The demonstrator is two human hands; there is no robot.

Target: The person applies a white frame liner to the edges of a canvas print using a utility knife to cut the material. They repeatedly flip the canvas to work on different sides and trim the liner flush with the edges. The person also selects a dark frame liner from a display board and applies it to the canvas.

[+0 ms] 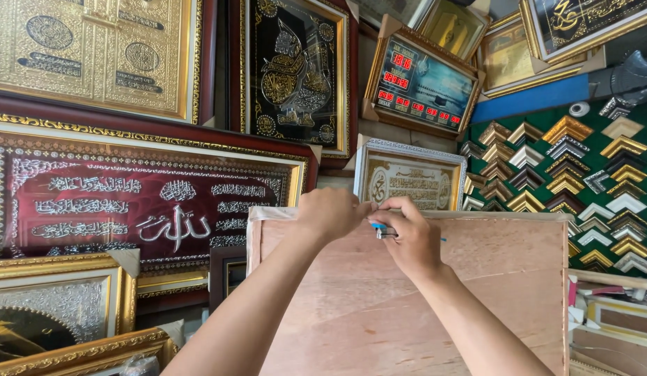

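your right hand (414,240) is closed on a small blue-handled tool (382,230), left hand (330,211) fisted just beside it at the stiff, light backing board (407,299) top edge; grip its sides.

Single head view, looking down and forward over both forearms; left hand (328,212) and right hand (412,239) close, mid-frame; framed pictures stacked beyond them.

a framing shop: stacked gilt frames (93,56) (moulding corner samples (581,181) displayed).
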